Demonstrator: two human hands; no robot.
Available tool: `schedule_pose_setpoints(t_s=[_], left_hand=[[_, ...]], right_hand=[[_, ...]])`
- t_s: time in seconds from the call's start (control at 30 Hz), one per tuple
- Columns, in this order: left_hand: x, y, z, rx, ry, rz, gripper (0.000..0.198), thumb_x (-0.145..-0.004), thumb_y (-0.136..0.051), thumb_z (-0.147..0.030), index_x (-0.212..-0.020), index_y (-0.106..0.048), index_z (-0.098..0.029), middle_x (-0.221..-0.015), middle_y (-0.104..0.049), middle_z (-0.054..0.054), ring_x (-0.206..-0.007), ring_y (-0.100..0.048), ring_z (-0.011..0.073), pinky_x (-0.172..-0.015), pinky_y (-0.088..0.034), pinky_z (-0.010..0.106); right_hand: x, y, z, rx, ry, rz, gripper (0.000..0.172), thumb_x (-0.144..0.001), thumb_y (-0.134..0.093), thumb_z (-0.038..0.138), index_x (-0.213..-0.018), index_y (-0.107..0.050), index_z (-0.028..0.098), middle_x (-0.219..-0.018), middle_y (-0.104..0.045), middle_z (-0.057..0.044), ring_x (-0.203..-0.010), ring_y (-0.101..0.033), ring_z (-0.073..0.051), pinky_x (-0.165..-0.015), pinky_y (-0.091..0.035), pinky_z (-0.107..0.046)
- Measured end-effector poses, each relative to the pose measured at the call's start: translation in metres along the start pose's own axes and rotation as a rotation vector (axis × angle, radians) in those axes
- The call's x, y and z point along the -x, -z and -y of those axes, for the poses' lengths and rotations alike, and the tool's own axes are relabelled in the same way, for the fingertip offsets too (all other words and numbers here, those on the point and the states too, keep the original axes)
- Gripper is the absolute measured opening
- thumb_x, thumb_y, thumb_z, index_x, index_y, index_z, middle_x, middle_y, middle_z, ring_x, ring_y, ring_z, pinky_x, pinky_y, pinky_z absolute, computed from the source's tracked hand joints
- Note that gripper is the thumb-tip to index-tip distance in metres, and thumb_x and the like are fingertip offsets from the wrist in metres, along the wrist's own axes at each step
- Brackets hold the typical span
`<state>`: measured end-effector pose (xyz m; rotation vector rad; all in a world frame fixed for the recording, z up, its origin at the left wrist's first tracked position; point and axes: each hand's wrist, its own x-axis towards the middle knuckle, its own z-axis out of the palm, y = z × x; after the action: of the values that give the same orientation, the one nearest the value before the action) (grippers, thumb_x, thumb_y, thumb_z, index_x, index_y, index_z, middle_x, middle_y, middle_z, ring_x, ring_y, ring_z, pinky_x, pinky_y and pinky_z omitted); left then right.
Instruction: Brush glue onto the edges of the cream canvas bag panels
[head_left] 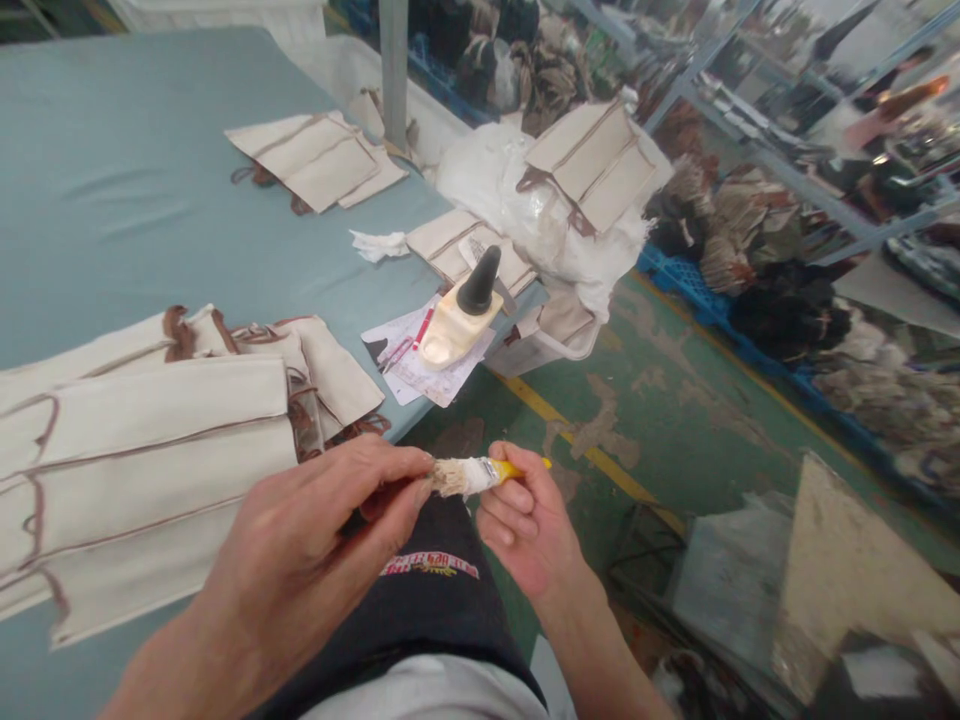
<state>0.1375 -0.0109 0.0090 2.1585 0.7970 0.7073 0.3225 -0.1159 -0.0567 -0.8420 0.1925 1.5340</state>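
A small paintbrush [466,477] with a yellow handle, a white-wrapped neck and pale bristles is held level over my lap. My right hand [529,515] wraps round its handle. At the other end, the thumb and fingers of my left hand [322,545] pinch the bristle tips. Left of my hands, cream fabric pieces with brown edging [161,430] lie stacked on the table. Beyond the brush, a cream-coloured container with a black cone-shaped top [459,318] rests on papers beside a red pen [423,328].
The blue-green covered table [142,190] ends just left of the brush. More cream pieces [315,160] lie farther back. A white plastic bag [495,175] and a bin [559,335] stand past its corner. Blue pallets [690,285] with piled goods line the green floor at right.
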Motion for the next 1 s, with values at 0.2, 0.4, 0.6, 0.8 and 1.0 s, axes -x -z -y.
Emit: schedule_pose_setpoints(t_s=[0.2,0.4,0.6,0.8,1.0], left_hand=[[0.003,0.006,0.008,-0.039,-0.093,0.055,0.023,-0.110,-0.056,-0.025,-0.103,-0.078,-0.022,-0.088,-0.085,0.001,-0.070,-0.079,0.0134,-0.077,-0.064,0.019],[0.008,0.013,0.020,-0.036,-0.123,0.115,0.020,-0.111,-0.054,-0.023,-0.106,-0.074,-0.023,-0.092,-0.083,0.002,-0.072,-0.077,0.0138,-0.073,-0.061,0.020],[0.009,0.015,0.028,-0.036,-0.181,0.161,0.019,-0.109,-0.052,-0.014,-0.108,-0.068,-0.023,-0.095,-0.079,0.002,-0.078,-0.076,0.0144,-0.072,-0.056,0.021],[0.007,0.013,0.025,-0.205,-0.219,0.121,0.026,-0.098,-0.046,-0.006,-0.085,-0.062,-0.022,-0.068,-0.059,-0.005,-0.054,-0.058,0.0115,-0.056,-0.043,0.026],[0.009,0.000,0.035,-0.376,-0.309,0.010,0.028,-0.097,-0.045,-0.006,-0.079,-0.060,-0.021,-0.064,-0.061,-0.004,-0.051,-0.057,0.0108,-0.052,-0.041,0.025]], right_hand=[[-0.001,-0.004,-0.003,0.070,0.000,-0.003,0.038,-0.076,-0.097,0.039,-0.081,-0.064,0.021,-0.045,-0.034,0.019,-0.035,-0.019,-0.002,-0.037,-0.035,-0.013],[-0.003,-0.010,-0.004,0.139,0.005,0.005,0.041,-0.076,-0.097,0.041,-0.080,-0.062,0.022,-0.046,-0.034,0.019,-0.035,-0.017,-0.002,-0.037,-0.035,-0.012],[-0.006,-0.015,-0.001,0.224,0.024,-0.010,0.048,-0.073,-0.099,0.046,-0.077,-0.058,0.022,-0.045,-0.034,0.019,-0.035,-0.016,-0.002,-0.035,-0.035,-0.012],[-0.002,-0.018,-0.001,0.327,0.107,-0.005,0.050,-0.079,-0.094,0.054,-0.075,-0.055,0.023,-0.042,-0.037,0.018,-0.032,-0.017,-0.002,-0.034,-0.038,-0.013],[0.003,-0.024,-0.011,0.360,0.149,-0.048,0.051,-0.078,-0.093,0.057,-0.074,-0.056,0.023,-0.042,-0.040,0.017,-0.032,-0.021,-0.001,-0.034,-0.041,-0.014]])
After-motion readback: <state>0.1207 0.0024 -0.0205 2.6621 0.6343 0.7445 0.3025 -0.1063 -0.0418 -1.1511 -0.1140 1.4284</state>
